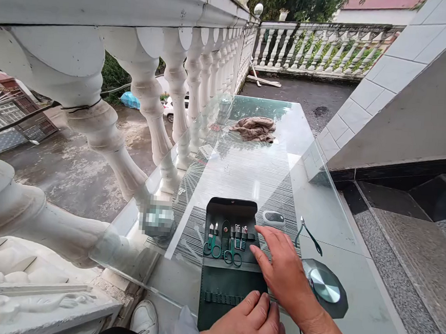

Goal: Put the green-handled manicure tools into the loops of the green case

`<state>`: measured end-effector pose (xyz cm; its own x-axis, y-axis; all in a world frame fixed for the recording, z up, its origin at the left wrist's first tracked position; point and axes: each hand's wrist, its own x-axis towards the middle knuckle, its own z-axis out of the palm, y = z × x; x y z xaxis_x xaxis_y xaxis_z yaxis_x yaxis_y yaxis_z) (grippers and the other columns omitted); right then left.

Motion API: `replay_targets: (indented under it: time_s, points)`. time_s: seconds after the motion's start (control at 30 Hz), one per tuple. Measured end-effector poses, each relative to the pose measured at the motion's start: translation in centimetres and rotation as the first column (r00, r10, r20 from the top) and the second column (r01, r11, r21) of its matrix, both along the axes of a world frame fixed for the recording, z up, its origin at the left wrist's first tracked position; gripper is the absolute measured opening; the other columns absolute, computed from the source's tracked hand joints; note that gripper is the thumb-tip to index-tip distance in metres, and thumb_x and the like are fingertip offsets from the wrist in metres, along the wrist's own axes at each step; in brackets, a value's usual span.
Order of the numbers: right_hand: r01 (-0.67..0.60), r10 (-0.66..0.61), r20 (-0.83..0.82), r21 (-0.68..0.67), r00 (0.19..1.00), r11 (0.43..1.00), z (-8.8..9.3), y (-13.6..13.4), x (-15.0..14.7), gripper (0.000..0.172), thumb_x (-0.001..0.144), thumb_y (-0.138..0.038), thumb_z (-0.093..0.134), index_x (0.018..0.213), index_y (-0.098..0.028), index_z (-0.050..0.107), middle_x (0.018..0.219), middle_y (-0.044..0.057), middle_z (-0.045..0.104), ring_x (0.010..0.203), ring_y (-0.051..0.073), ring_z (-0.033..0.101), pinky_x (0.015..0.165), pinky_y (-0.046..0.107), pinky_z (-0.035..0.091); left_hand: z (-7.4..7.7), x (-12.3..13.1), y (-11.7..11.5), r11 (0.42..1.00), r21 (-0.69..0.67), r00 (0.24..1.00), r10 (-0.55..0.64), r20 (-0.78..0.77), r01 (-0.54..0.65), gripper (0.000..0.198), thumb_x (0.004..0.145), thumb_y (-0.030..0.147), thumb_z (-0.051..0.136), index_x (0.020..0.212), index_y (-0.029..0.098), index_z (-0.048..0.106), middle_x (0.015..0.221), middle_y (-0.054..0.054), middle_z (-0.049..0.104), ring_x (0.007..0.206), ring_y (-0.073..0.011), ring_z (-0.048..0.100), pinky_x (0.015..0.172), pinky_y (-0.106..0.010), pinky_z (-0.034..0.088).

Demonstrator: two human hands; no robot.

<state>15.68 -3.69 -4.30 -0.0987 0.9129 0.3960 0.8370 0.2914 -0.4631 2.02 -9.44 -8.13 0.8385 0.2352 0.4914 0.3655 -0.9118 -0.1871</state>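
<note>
An unfolded dark green manicure case (222, 277) lies on the glass table. Its upper panel holds small scissors (232, 254), nail clippers (243, 239) and other slim tools under elastic loops. The lower panel has a row of loops with nothing in them. My right hand (280, 264) is at the case's right edge, thumb and index finger apart beside the clippers. Over the lower right part of the case rests my left hand (251, 326), its fingers laid out and slightly bent, its thumb hidden. Right of the case are green-handled nippers (312, 237) and a grey oval object (273, 219).
A dark octagonal piece with a shiny round disc (325, 285) lies right of my right forearm. A brown cloth (254, 129) is crumpled at the far end of the glass table (351, 231). White balusters (151, 99) line the left; stone steps (426, 234) rise at right.
</note>
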Motion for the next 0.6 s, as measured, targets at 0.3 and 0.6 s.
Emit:
replay_targets:
  time_s: [0.3,0.6]
  points:
    - [0.002,0.004,0.046,-0.134,0.999,0.991,-1.0,1.2,-0.9,0.036,0.081,-0.022,0.051,0.117,-0.021,0.051,0.115,0.009,0.055,0.106,0.024,0.050,0.089,0.041,0.044,-0.3,0.5,-0.3,0.998,-0.041,0.999,0.037,-0.002,-0.037,0.029,0.089,0.034,0.049,0.102,0.011,0.060,0.109,-0.012,0.061,0.102,-0.0261,0.057,0.095,-0.043,0.039]
    - [-0.004,0.032,0.167,-0.166,0.985,0.986,0.2,2.7,-2.1,0.031,0.090,-0.032,0.043,0.116,-0.026,0.059,0.109,0.007,0.058,0.100,0.022,0.050,0.085,0.037,0.043,0.0,0.0,-0.4,0.998,-0.019,0.997,0.062,-0.035,-0.063,0.028,0.092,0.036,0.046,0.104,0.015,0.060,0.112,-0.009,0.061,0.109,-0.0256,0.054,0.099,-0.041,0.035]
